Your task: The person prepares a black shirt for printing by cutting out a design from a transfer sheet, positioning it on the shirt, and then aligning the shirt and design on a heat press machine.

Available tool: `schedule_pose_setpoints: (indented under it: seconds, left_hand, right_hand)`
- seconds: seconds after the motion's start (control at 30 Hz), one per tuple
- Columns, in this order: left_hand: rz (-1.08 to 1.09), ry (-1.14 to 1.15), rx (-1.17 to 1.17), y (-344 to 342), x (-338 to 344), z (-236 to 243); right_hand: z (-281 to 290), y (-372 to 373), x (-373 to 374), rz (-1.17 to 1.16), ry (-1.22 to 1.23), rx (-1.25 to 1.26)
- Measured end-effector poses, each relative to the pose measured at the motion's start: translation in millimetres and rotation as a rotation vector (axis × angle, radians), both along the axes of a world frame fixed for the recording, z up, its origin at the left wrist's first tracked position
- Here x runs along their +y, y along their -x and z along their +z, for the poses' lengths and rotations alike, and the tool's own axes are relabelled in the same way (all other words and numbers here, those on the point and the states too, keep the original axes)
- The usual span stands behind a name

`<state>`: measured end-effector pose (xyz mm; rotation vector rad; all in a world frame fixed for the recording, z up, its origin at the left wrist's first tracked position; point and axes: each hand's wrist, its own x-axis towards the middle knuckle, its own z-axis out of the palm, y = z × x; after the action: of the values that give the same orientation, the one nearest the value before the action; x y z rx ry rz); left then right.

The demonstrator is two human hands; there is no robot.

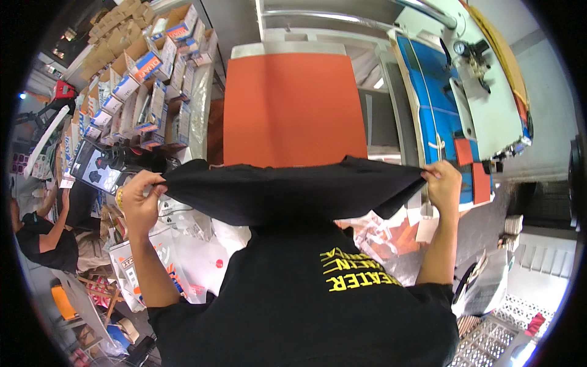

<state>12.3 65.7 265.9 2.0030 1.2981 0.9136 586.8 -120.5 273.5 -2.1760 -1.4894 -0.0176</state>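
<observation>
A black garment (287, 192) is stretched sideways in front of my torso, its top edge at the near edge of an orange, flat pad (293, 107). My left hand (142, 199) pinches the garment's left end, and my right hand (441, 186) pinches its right end. The cloth hangs in a wide band between them, hiding the near part of the pad.
Stacked cardboard boxes (147, 67) stand at left beside a monitor (92, 166). A co-worker (46, 238) is at the lower left. A blue board with cord (422, 98) and a white machine panel with gauge (489, 122) are at right. Metal tubing (330, 18) runs behind.
</observation>
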Motion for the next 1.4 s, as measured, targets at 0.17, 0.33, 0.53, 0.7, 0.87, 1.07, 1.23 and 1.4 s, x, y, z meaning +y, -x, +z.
schedule_pose_setpoints:
  seconds: [0.17,0.33,0.53,0.7,0.87,1.07,1.23,1.4]
  left_hand:
    - [-0.197,0.252,-0.569,30,11,-3]
    - [0.101,-0.046,-0.152,10,95,22]
    - [0.059,-0.051,0.284,-57,275,-40]
    - [0.174,0.128,0.557,-93,325,-110]
    - [0.258,0.271,0.381,-93,366,-156]
    - [0.42,0.542,-0.351,-137,390,-165]
    - [0.469,0.335,-0.496,-151,412,-196]
    - [0.48,0.229,-0.319,-165,418,-203]
  right_hand:
    - [25,-20,0,0.155,-0.165,0.692]
    - [68,-47,86,0.056,0.004,0.361]
    - [0,-82,284,0.1,0.326,-0.113]
    - [-73,-67,344,-0.201,0.52,-0.109]
    - [-125,-100,376,-0.226,0.488,-0.141]
    - [-155,-110,408,-0.295,0.194,0.241]
    - [-167,-103,430,-0.409,0.094,0.138]
    - [-173,-94,437,-0.365,0.08,0.115]
